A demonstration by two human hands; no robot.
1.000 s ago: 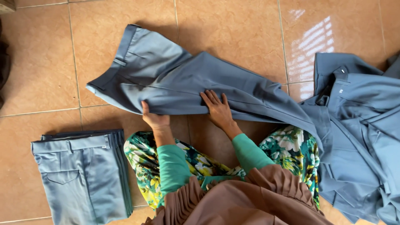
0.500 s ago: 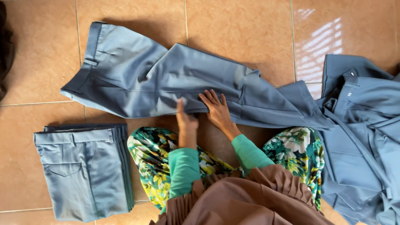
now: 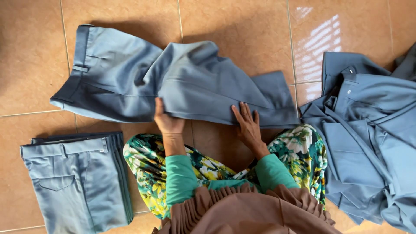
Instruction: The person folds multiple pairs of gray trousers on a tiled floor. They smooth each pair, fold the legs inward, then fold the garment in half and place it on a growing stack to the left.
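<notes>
Outstretched across the tiled floor (image 3: 242,26), grey trousers (image 3: 173,86), near edge gripped by left hand (image 3: 168,121), right hand (image 3: 247,125) flat and released upon them; folded stack (image 3: 78,182) left, loose pile (image 3: 368,138) right.

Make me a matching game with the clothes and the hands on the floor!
Things:
1. folded trousers stack
2. spread trousers
3. loose pile of grey clothes
4. right hand

Places or states:
A. heaped at the right edge
B. flat, palm down on cloth
C. lying across the tiles in the middle
D. neat, at the lower left

Pairs: 1-D, 2-C, 3-A, 4-B
</notes>
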